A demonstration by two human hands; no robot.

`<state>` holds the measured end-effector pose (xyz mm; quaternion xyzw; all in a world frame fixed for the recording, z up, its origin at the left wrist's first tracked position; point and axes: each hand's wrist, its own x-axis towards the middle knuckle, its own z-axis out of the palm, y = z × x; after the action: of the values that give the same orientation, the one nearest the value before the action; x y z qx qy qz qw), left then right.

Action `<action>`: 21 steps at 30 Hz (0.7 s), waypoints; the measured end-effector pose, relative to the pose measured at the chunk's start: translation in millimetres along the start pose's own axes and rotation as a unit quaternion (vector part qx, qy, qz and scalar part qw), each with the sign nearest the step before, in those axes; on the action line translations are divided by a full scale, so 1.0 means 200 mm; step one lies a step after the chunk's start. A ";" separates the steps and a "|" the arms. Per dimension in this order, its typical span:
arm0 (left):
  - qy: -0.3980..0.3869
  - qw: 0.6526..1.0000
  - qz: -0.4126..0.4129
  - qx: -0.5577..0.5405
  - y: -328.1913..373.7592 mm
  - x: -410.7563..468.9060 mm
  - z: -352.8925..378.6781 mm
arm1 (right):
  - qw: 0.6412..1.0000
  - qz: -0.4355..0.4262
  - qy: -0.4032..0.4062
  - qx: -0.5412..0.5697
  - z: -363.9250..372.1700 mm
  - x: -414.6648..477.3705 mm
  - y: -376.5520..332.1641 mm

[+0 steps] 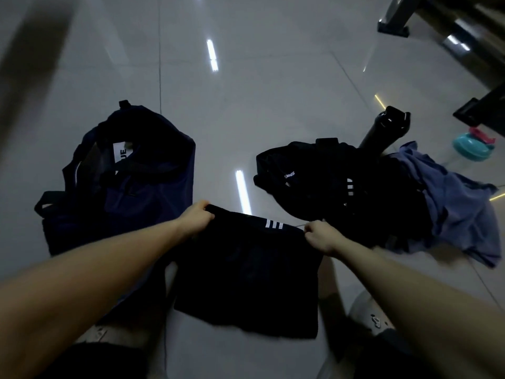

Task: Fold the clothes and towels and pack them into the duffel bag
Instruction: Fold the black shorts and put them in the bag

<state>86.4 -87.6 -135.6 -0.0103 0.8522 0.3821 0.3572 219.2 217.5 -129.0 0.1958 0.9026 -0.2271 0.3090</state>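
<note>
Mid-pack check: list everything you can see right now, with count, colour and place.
duffel bag: 1, navy, on the floor at left
black garment: 1, black with three white stripes, centre, held by its top edge
clothes pile: 1, black, on the floor at right
blue garment: 1, blue-grey, crumpled at the pile's right side
bottle: 1, black, behind the pile
container: 1, teal and pink, far right
left hand: grips the garment's top left corner
right hand: pinches its top right corner

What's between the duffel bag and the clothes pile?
Head view: bare glossy floor between duffel bag and clothes pile; nearer the person, the held black garment.
</note>
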 end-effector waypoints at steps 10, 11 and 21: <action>0.086 0.996 0.013 -0.007 -0.06 0.07 0.14 | 0.975 0.021 0.034 0.220 0.07 0.06 0.10; 0.090 0.996 0.017 -0.001 -0.06 0.08 0.14 | 0.972 0.024 0.039 0.231 0.06 0.07 0.10; 0.149 0.979 0.067 0.121 -0.07 0.05 0.15 | 0.965 0.064 0.189 0.168 0.17 0.12 0.05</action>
<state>101.8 -75.1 -164.7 0.0331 0.9348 0.2928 0.1984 222.3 213.0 -171.3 0.3417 0.8791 -0.3139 0.1089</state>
